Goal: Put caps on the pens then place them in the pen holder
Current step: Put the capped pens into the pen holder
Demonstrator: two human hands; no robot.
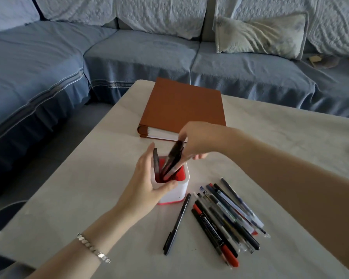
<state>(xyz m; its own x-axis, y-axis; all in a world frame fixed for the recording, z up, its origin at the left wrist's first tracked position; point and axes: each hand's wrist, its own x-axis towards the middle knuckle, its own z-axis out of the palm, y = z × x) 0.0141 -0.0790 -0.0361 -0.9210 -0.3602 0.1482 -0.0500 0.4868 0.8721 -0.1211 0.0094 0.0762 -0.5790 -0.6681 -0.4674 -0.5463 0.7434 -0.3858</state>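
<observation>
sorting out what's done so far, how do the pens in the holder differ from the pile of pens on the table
The pens in the holder stand tilted inside the white and red pen holder; the pile of pens lies flat on the table.
The right hand grips the holder's pens at their tops; the pile is untouched.
The left hand steadies the holder; the pile lies to its right.
Both groups look mostly dark-bodied.

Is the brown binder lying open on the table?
No, the brown binder lies closed and flat on the table, behind the pen holder.
</observation>
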